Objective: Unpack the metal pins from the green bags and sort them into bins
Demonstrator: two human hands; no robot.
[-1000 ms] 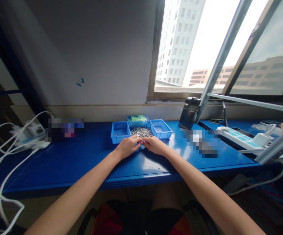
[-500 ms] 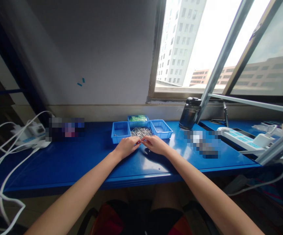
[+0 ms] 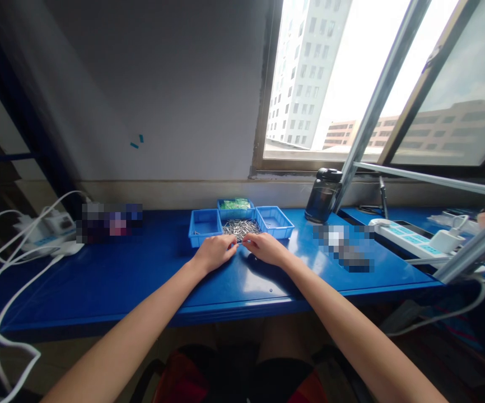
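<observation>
My left hand (image 3: 217, 252) and my right hand (image 3: 264, 247) meet fingertip to fingertip just in front of the bins. Both are closed in a pinch, and whatever small piece lies between the fingers is too tiny to name. Right behind them is a heap of small silvery metal pieces, like screws or pins (image 3: 239, 228), in the middle bin. A blue plastic bin (image 3: 205, 217) on the left holds a few small pieces. Another blue bin (image 3: 274, 219) stands on the right, with little visible inside. The rear bin holds a green packet (image 3: 236, 204).
The blue table (image 3: 141, 280) runs along the wall under a window. A dark bottle (image 3: 323, 196) stands at the back right, near a metal post. White power strips (image 3: 410, 238) lie at the right, and white cables (image 3: 11, 280) hang at the left. One tiny piece (image 3: 271, 290) lies near the front edge.
The fingertips of my two hands have drawn slightly apart, the left hand shifting a little left. The whole view has moved slightly; the bins stay put.
</observation>
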